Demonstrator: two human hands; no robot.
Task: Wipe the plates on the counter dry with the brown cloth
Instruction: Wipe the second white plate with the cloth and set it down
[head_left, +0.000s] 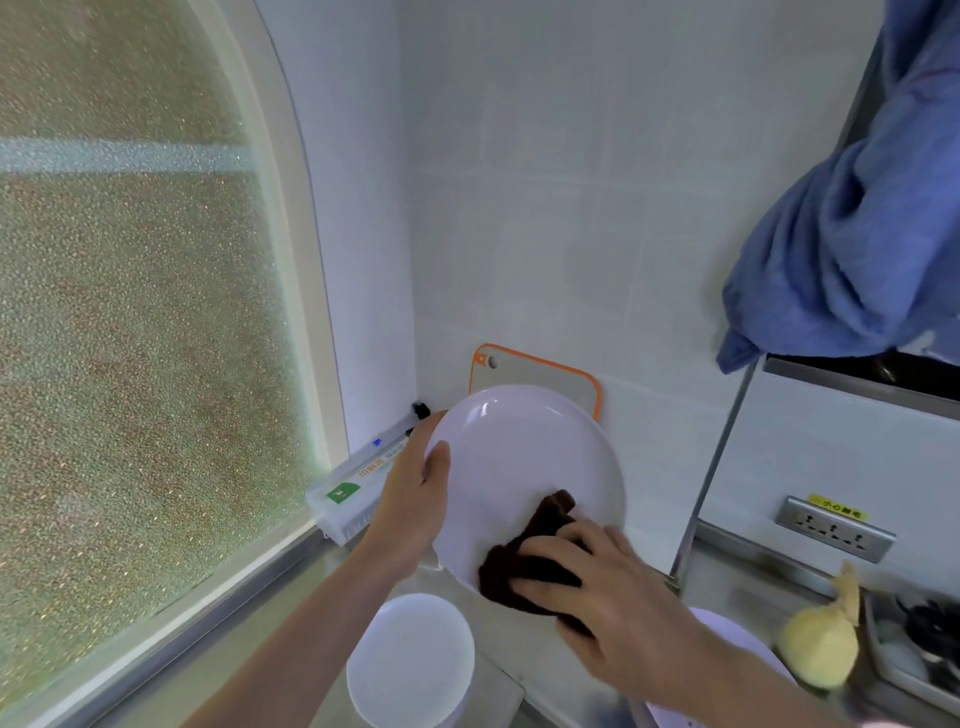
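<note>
White and glossy, the plate (519, 467) was held tilted up off the desk (498, 670), its hollow face turned toward the person. The left hand (415, 493) grasped it at the left rim, thumb laid over the inner lip and the other fingers hidden behind. The right hand (587, 582) pressed the brown cloth (524, 556) flat against the lower right part of that face, fingers spread over the bunched cloth.

Below the left forearm, a second white plate (410, 665) lay flat on the desk. Under the right wrist, the edge of a third plate (737, 639) showed, mostly covered. Just right of the right hand sat a yellow sponge-like ball (818, 649).

The held plate looked stiff, smooth and probably slick if any water was left on it; whether it was ceramic or plastic could not be told, so it was best treated as breakable. It seemed light enough for one hand at the rim, though a pinch there gives little hold against the push of wiping. The rim opposite the wiping hand looked the sound place to grip, with fingers backing the underside. The cloth was soft and limp, and would follow the curve of the plate under a flat palm.
</note>
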